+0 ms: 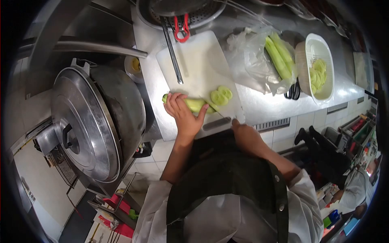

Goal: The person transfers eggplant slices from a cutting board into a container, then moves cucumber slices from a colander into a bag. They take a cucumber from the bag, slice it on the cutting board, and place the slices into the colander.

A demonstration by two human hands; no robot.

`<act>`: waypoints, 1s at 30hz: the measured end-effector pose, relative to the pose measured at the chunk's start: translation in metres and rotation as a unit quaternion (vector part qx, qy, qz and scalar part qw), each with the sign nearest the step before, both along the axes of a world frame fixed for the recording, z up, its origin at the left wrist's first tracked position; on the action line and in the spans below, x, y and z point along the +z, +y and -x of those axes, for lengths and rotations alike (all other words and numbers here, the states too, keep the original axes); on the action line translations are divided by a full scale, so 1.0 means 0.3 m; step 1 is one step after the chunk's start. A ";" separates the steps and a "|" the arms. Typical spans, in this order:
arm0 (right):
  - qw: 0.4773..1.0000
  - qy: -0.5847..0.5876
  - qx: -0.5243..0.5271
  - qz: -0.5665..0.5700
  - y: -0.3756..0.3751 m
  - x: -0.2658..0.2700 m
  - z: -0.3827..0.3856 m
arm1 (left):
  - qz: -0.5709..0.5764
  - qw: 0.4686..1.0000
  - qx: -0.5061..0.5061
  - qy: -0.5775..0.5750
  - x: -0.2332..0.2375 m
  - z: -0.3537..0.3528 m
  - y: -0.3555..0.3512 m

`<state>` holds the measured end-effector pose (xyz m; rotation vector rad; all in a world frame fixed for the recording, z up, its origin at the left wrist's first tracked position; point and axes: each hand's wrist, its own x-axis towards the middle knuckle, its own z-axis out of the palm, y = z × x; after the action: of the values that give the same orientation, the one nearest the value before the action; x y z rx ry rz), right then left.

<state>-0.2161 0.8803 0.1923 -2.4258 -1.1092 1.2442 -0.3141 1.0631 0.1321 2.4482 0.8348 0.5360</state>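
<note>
A pale green peeled cucumber (193, 105) lies across the white cutting board (198, 56). My left hand (181, 109) is closed over it, fingers across its top and thumb along the near side. In my right hand (242, 131) is the handle of a knife (216, 107), whose narrow blade stands at the cucumber's right end. Just right of the blade, several round cucumber slices (221, 95) rest on the board in a loose pile. My right fingers are wrapped round the handle, which they mostly hide.
Whole peeled cucumbers (279, 58) lie in a clear plastic bag (253, 60) to the right. Beyond stands a white basket (312, 44) with slices inside. A metal rod (172, 50) overhangs the board near a colander (210, 19). A large lidded pot (95, 121) stands left; another person (352, 186) is at far right.
</note>
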 end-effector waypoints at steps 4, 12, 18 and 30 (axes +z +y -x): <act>1.000 -0.009 -0.020 0.003 0.027 -0.105 0.002 | 0.007 1.000 -0.004 -0.006 -0.003 -0.007 -0.001; 0.986 0.067 -0.139 -0.062 0.007 -0.006 0.000 | 0.024 1.000 -0.004 0.016 -0.017 0.016 0.011; 0.993 0.059 -0.095 0.031 0.020 0.067 0.026 | 0.039 0.999 -0.016 0.025 -0.019 0.030 0.013; 0.993 0.074 -0.089 -0.039 0.044 -0.098 0.016 | 0.039 0.999 -0.023 0.024 -0.003 0.032 0.011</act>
<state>-0.2209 0.8936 0.1628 -2.2767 -0.8648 1.2743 -0.3238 1.0665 0.1312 2.4113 0.8022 0.4221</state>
